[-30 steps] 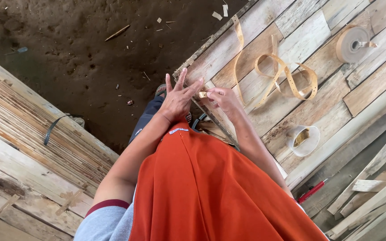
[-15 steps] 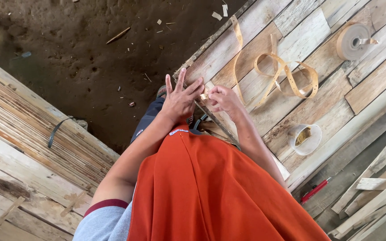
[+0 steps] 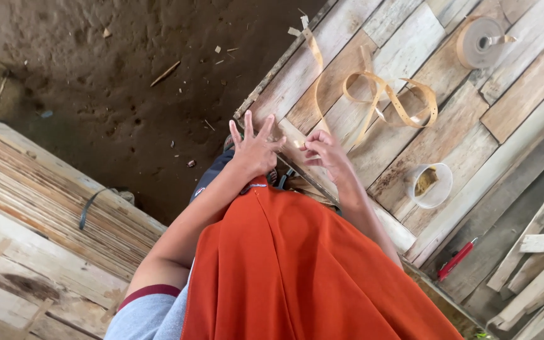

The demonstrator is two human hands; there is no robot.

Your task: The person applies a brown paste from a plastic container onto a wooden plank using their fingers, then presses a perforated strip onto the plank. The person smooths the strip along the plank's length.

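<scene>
My left hand (image 3: 256, 146) is at the near edge of a rough plank table (image 3: 347, 69), its fingers spread and raised. My right hand (image 3: 323, 151) is beside it, fingers curled and pinching the end of a thin tan strip (image 3: 382, 101). That strip runs away over the planks in loose loops and curls. The pinched end lies between my two hands, close to the left fingertips. An orange cloth (image 3: 297, 271) covers my lap and hides whatever is below the hands.
A roll of tan tape (image 3: 481, 41) lies at the table's far right. A small white cup (image 3: 430, 185) with brownish contents stands right of my right arm. A red-handled tool (image 3: 456, 259) lies among loose slats. Bundled thin boards (image 3: 45, 208) are stacked at left; dirt floor (image 3: 114, 75) beyond.
My hands have stayed at the table edge. The left fingers have spread a little wider and the right hand has shifted slightly on the strip end.
</scene>
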